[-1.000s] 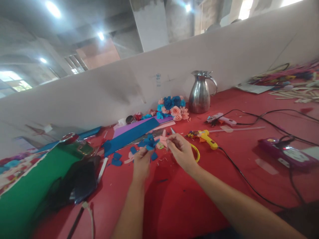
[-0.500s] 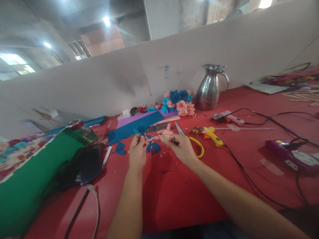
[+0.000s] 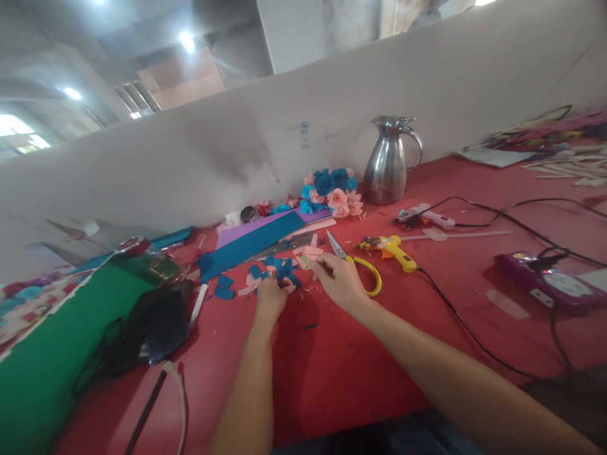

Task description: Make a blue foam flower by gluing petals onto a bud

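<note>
My left hand [image 3: 272, 298] is low over the cut paper pieces, its fingers curled together at a ruffled blue paper flower [image 3: 284, 268]. Blue petals lie under and around the flower, so its edges are hard to separate. My right hand [image 3: 337, 277] is closed in a pinch beside pink paper pieces [image 3: 313, 248]; anything between its fingertips is too small to make out. Just behind that hand lie scissors [image 3: 370, 275] with yellow handles, blades partly over the scraps. More blue petals [image 3: 224, 288] rest left of my left hand.
A blue paper strip [image 3: 256, 243] lies behind the scraps, near a paper flower bunch [image 3: 337, 197] and a steel jug [image 3: 386, 167]. Rightward are a yellow glue gun [image 3: 401, 254], another glue gun [image 3: 436, 218], cords and a purple power strip [image 3: 526, 272]. A green box [image 3: 66, 335] stands left.
My left hand has lowered toward the paper pieces with the blue flower, which was held higher before. My right hand stays nearly in place. The view has shifted slightly.
</note>
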### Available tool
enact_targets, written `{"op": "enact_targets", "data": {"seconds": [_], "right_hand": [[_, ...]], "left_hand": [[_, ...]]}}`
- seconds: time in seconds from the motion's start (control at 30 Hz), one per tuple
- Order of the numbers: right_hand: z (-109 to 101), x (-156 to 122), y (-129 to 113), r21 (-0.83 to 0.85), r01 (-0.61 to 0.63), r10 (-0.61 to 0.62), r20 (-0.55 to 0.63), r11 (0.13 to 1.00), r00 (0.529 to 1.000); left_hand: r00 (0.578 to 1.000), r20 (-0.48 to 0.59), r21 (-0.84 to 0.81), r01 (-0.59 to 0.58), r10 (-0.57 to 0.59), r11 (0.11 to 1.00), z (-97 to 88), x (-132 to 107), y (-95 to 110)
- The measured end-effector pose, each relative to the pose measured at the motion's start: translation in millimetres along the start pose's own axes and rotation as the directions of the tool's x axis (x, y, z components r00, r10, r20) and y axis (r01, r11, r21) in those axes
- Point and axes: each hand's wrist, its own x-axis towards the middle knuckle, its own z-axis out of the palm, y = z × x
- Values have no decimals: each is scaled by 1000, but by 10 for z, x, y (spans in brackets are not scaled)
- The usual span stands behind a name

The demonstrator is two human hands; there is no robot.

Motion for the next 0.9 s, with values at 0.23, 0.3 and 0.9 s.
{"op": "enact_targets", "data": {"seconds": [0.23,0.3,0.9], "right_hand": [[26,52,74,144,-96,95,14,985,995],[38,57,87,197,-98,94,30,976,995],[137,23,85,380,-151,91,172,913,981]], "left_hand": [[999,-40,-266,7,-18,964,22,-65,82],[998,60,-422,57,-35,905,23,-93,121],[945,314,-607,273,-91,746,96,-232,266]]}}
